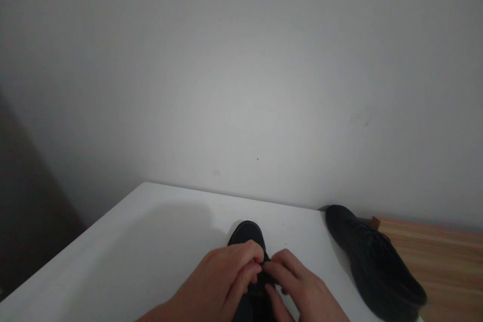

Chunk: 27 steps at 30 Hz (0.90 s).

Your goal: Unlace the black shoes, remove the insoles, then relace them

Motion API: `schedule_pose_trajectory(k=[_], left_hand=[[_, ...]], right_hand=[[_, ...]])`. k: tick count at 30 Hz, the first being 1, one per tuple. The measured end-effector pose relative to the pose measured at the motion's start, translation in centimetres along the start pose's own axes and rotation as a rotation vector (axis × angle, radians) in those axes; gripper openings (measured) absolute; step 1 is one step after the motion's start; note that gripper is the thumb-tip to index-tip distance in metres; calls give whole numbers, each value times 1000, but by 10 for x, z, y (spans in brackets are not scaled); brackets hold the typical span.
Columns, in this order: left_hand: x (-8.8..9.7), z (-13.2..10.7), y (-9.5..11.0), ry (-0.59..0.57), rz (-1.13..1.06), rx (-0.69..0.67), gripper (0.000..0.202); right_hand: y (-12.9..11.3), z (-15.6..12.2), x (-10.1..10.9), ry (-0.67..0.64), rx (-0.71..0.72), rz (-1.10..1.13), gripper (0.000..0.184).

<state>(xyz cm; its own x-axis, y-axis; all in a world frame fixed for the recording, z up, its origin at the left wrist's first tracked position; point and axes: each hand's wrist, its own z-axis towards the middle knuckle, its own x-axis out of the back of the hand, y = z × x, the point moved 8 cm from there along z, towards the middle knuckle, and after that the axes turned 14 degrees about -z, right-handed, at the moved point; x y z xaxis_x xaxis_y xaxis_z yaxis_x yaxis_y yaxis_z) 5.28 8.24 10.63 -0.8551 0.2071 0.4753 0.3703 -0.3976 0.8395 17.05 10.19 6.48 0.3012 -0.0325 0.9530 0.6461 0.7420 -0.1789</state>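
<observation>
A black shoe (247,234) stands on the white table (151,241), toe pointing away from me. My left hand (222,279) and my right hand (298,284) meet over its upper part, fingers curled and pinched together on the dark lace area (264,269). Most of the shoe is hidden under both hands. What exactly the fingertips pinch is too dark to make out, though it looks like the laces.
A second black shoe (373,261) lies at the right, spanning the white table's edge and a wooden surface (449,261). A plain grey wall (241,85) rises right behind the table. The table's left edge drops to a dark floor area (26,221).
</observation>
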Motion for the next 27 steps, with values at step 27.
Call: schedule_pose_trajectory(k=[27], left_hand=[[32,-14,20,127,-98,-169,24]], right_hand=[[-34,41,17,-89,29,-494,31]])
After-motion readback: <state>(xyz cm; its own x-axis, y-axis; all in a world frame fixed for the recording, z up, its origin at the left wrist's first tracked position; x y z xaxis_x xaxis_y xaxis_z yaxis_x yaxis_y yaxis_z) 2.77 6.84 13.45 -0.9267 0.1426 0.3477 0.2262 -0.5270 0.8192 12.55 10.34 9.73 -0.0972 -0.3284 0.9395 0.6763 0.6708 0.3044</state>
